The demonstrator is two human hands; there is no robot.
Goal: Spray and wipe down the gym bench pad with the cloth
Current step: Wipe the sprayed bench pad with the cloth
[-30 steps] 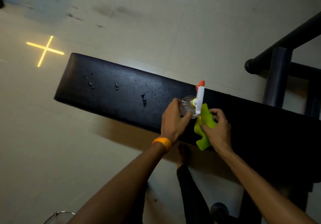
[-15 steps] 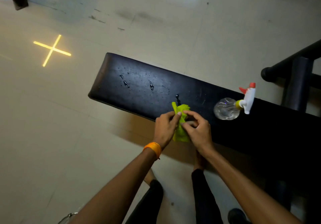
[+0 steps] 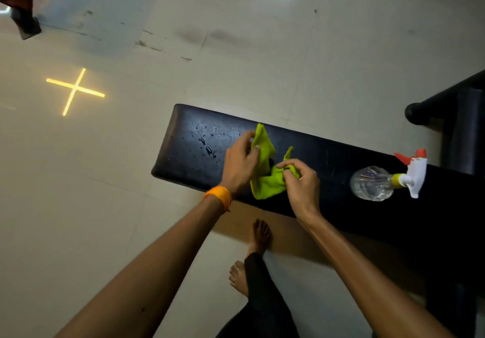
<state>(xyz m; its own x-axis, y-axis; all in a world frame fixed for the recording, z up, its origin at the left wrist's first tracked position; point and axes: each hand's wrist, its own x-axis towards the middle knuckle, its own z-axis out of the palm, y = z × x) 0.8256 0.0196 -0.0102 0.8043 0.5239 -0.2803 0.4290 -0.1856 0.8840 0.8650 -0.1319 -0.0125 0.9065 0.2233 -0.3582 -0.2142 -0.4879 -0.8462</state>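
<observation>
The black padded table (image 3: 328,154) is dotted with droplets (image 3: 207,148) near its end. A lime cloth (image 3: 265,180) is pinched between the left hand (image 3: 240,164) and right hand (image 3: 301,183), seemingly being unfolded above it. A spray bottle (image 3: 378,183) is laid beside them.

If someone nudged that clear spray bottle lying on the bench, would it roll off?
Possibly. The spray bottle lies on its side with a round body, so it might roll, though its trigger head probably checks that. It looks nearly empty, so likely light.
</observation>
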